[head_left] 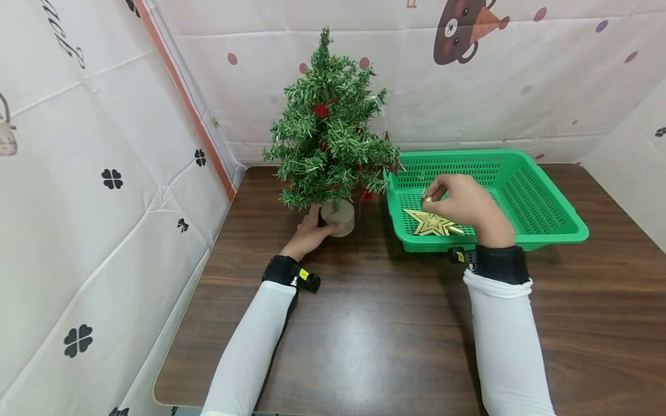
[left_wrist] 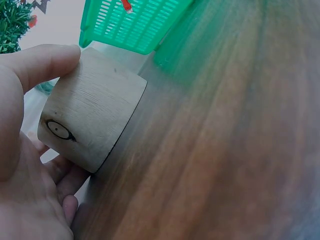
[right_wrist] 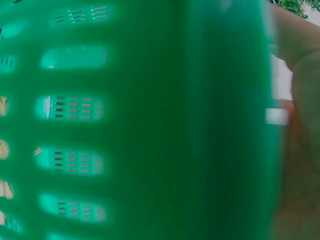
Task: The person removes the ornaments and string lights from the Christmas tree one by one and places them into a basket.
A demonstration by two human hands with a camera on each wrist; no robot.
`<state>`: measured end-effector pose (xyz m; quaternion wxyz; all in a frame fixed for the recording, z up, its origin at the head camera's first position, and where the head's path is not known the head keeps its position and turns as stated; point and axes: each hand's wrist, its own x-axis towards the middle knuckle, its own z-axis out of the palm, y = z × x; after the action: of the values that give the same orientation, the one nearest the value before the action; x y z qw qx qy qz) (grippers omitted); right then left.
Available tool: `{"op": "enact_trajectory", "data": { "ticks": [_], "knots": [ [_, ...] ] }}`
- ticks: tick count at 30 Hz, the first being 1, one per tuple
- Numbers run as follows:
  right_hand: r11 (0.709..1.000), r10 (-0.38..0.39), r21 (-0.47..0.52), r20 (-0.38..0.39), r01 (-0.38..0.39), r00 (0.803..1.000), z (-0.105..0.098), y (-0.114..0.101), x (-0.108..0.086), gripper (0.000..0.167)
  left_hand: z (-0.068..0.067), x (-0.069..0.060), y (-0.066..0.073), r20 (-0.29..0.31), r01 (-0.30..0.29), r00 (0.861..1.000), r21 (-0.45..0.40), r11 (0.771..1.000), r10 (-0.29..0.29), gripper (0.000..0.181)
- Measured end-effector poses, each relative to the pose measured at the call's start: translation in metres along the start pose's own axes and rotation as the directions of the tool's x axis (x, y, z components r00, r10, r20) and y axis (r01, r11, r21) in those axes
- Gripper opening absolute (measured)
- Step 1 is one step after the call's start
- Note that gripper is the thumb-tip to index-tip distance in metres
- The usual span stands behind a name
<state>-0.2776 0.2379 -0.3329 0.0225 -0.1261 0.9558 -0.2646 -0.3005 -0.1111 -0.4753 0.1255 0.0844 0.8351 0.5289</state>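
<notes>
A small green tree (head_left: 333, 133) with red ornaments stands upright on a round wooden base (head_left: 338, 218). My left hand (head_left: 308, 234) grips that base from the left; in the left wrist view the thumb lies on top of the wooden base (left_wrist: 92, 107) and the fingers (left_wrist: 70, 177) are under its far side. Over the green basket (head_left: 551, 196), my right hand (head_left: 463, 202) pinches a small gold ornament (head_left: 427, 198) between thumb and fingers. A gold star (head_left: 429, 223) lies in the basket below. The basket wall (right_wrist: 150, 120) hides most of the right wrist view.
Beside the star lies a small gold piece (head_left: 455, 230) in the basket. The brown wooden table (head_left: 354, 335) reaches a patterned white cloth (head_left: 104, 231) at the left and back. The basket stands right of the tree, close to its lower branches.
</notes>
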Motion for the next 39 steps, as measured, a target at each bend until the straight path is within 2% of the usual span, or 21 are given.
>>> {"op": "enact_trajectory", "data": {
  "ticks": [2,5,10,20,26,39],
  "knots": [
    [1.0,-0.006,-0.003,0.074,0.007,0.997,0.002,0.001,0.002,0.022,0.0,0.0,0.0,0.002,0.004,1.0,-0.002,1.0,-0.004,0.099],
    [1.0,-0.012,-0.001,0.142,0.013,0.99,0.005,0.003,0.003,0.023,0.0,-0.001,0.001,0.005,0.006,1.0,-0.001,1.0,-0.006,0.098],
    [1.0,-0.019,-0.004,0.209,0.02,0.978,0.009,0.005,0.003,0.022,-0.001,0.0,0.001,0.007,0.004,1.0,0.007,1.0,-0.004,0.098],
    [1.0,-0.02,-0.001,0.36,0.022,0.933,0.02,0.009,0.004,0.018,0.0,-0.001,0.0,0.006,0.019,1.0,0.007,1.0,-0.019,0.099],
    [0.999,0.017,-0.036,0.394,-0.003,0.919,0.025,0.01,0.005,0.022,0.0,-0.002,0.001,0.005,0.016,1.0,0.007,1.0,-0.016,0.097],
    [1.0,0.003,-0.028,0.386,0.009,0.922,0.03,0.01,0.009,0.017,0.0,-0.001,0.001,0.008,0.008,1.0,0.011,1.0,-0.008,0.096]
  ]
}}
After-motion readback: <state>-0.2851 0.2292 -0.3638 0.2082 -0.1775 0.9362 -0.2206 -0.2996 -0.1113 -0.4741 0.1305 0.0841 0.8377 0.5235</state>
